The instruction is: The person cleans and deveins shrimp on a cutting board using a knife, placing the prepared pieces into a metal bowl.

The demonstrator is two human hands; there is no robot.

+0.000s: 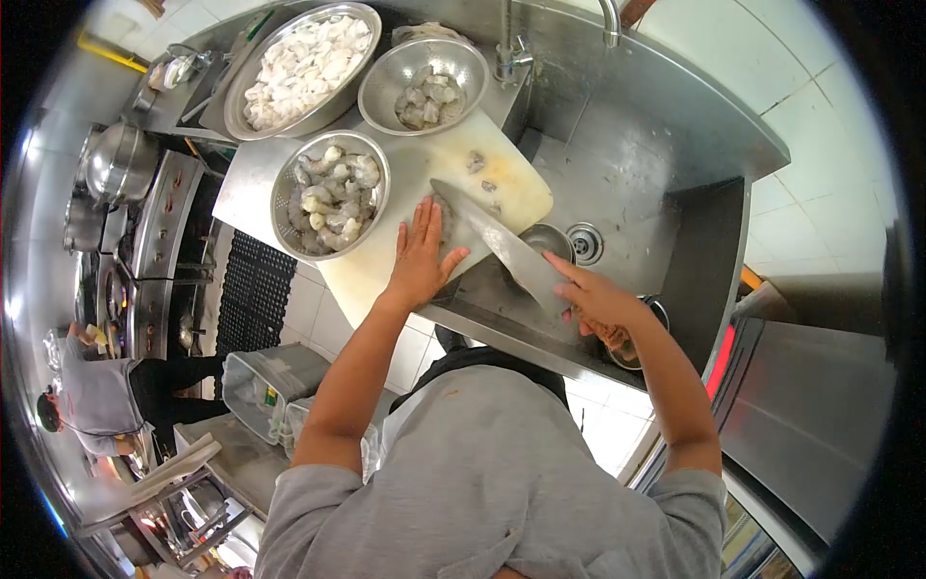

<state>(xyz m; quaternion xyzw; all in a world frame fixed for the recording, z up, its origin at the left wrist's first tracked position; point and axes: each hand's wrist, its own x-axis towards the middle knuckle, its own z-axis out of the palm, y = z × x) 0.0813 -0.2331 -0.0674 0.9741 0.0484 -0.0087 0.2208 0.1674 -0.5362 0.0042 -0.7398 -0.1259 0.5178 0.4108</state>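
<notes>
My left hand (pixel 422 262) lies flat with its fingers stretched over a peeled shrimp (pixel 446 220) on the white cutting board (pixel 526 188). Wrapped round the handle of a wide-bladed knife (pixel 511 253) is my right hand (pixel 598 297); the fingers hide most of the handle. The blade slants across the board, its tip beside the shrimp and my left fingertips. Small grey scraps (pixel 476 162) lie beyond the blade. Left of my left hand stands a colander (pixel 280 220) full of shrimp. A second colander (pixel 476 69), holding fewer shrimp, sits at the board's far edge.
A large metal bowl (pixel 362 72) of white pieces stands at the far left. Right of the board is a steel sink (pixel 656 145) with a drain (pixel 585 243) and a small metal bowl (pixel 548 237). A co-worker (pixel 101 396) stands by the stove (pixel 159 227) at left.
</notes>
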